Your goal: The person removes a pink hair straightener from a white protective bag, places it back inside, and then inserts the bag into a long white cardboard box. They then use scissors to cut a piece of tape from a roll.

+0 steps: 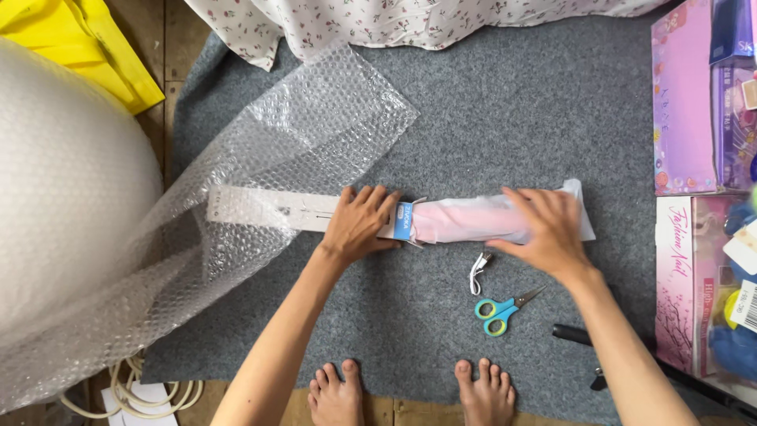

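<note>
Grey carpet (489, 102), clear bubble wrap (300, 134), pink roll (465, 221) mid-frame, teal-and-yellow scissors (498, 313), white floral cloth (378, 20) along top, yellow bag (102, 47) upper left, pink boxes (682, 102) right

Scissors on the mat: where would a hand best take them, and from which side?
By the teal and green loop handles, coming from above on the side near the feet. The scissors lie flat and closed on the grey mat, blades pointing up-right toward the right hand, so the loops are the free end.
</note>
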